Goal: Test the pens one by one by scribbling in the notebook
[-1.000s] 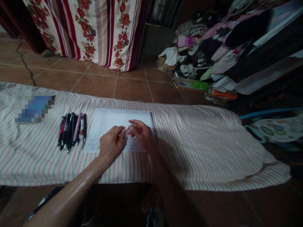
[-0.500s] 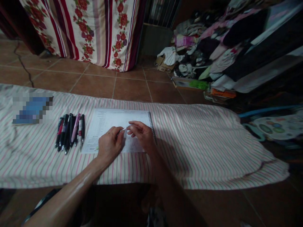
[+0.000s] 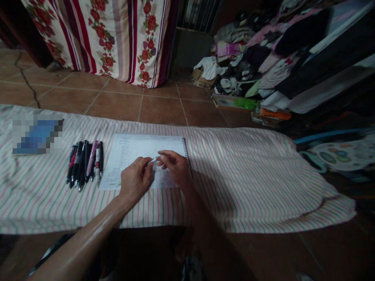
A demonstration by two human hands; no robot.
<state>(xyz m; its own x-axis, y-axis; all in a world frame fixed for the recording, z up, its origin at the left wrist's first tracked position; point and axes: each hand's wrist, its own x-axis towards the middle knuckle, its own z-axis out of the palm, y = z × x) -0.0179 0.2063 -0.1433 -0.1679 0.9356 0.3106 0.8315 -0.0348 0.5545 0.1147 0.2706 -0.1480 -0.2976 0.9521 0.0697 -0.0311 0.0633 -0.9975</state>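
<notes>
Above an open spiral notebook (image 3: 146, 142) with a printed sheet, a slim pale pen (image 3: 154, 159) runs between my two hands, mostly covered by fingers. My left hand (image 3: 135, 175) is closed, pinching its left end between thumb and fingers. At its right end, the thumb and fingertips of my right hand (image 3: 175, 167) close on it. Which part of the pen each hand grips is too small to make out. Several pens (image 3: 84, 164), mostly black with a pink one among them, lie side by side to the left of the notebook.
A striped cloth (image 3: 249, 175) covers the low surface under the notebook. A blurred-out blue item (image 3: 38, 134) lies at its far left. Beyond are a tiled floor (image 3: 117, 99), a floral curtain (image 3: 123, 39) and a heap of clothes (image 3: 258, 50). A plastic chair (image 3: 340, 156) stands at the right.
Both hands keep almost the same pose around the pen. The whole view has shifted very slightly; nothing else has visibly moved.
</notes>
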